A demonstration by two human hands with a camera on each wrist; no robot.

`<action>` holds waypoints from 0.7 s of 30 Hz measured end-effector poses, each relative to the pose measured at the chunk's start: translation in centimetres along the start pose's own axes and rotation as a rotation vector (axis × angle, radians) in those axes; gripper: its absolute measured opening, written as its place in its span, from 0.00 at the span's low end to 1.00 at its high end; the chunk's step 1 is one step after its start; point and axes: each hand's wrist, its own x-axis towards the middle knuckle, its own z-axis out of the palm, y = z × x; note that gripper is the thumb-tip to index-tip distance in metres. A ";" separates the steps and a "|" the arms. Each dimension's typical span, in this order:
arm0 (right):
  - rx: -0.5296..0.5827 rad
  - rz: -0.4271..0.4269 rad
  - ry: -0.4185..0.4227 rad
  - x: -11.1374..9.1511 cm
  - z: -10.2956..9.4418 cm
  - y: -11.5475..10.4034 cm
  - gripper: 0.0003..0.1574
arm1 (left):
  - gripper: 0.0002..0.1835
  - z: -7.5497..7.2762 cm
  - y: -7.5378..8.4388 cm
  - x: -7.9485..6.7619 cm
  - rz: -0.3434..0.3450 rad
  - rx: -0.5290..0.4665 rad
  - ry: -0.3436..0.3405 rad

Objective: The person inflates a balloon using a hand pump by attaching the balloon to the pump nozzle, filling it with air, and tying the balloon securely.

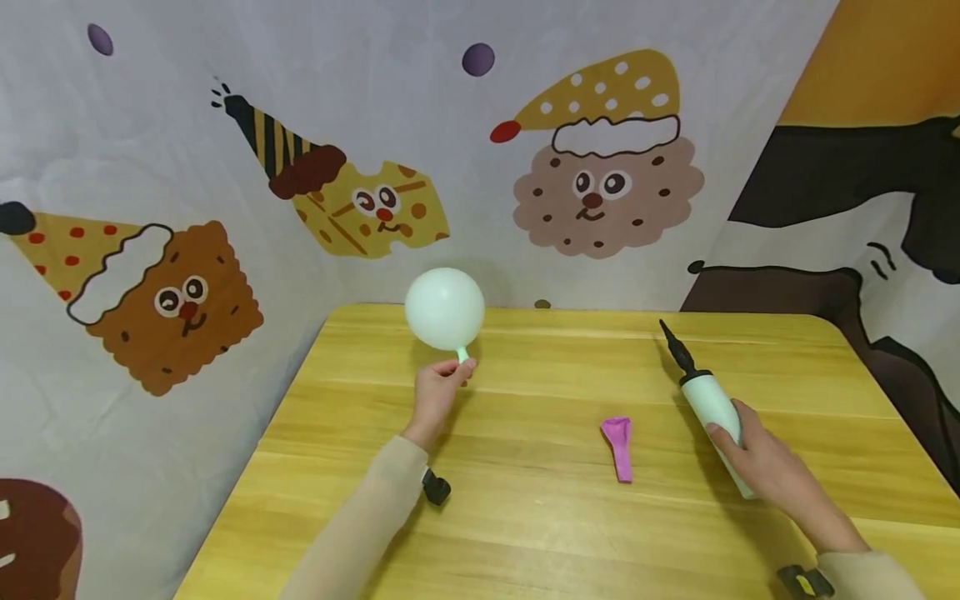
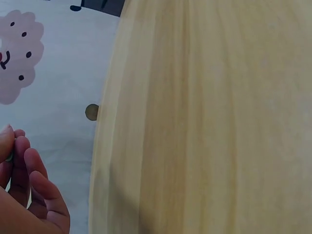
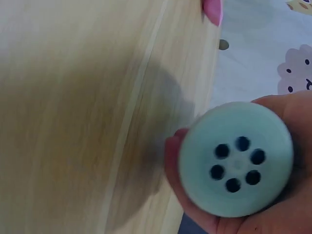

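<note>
A person's left hand pinches the neck of a round, inflated, pale green balloon between thumb and fingers, its bulb pointing away from the person, near the far left part of a wooden table. The right hand grips the barrel of a pale green hand pump, fingers wrapped around it, its black nozzle tilted up and leftward. The left wrist view crops the pinch, so exactly how the neck is closed is hard to tell. Between the hands, a flat pink balloon lies on the table. Behind hangs a cloth printed with smiling cookies.
</note>
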 end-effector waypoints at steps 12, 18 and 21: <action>-0.140 0.049 0.023 0.4 -0.2 0.5 0.57 | 0.15 0.6 0.4 -0.4 0.094 0.140 -0.048; -0.163 0.083 -0.054 0.6 -0.2 0.3 0.65 | 0.14 0.8 0.6 -0.6 0.090 0.193 -0.069; -0.175 0.099 -0.077 0.8 -0.2 0.3 0.70 | 0.15 0.9 0.5 -0.6 0.086 0.203 -0.074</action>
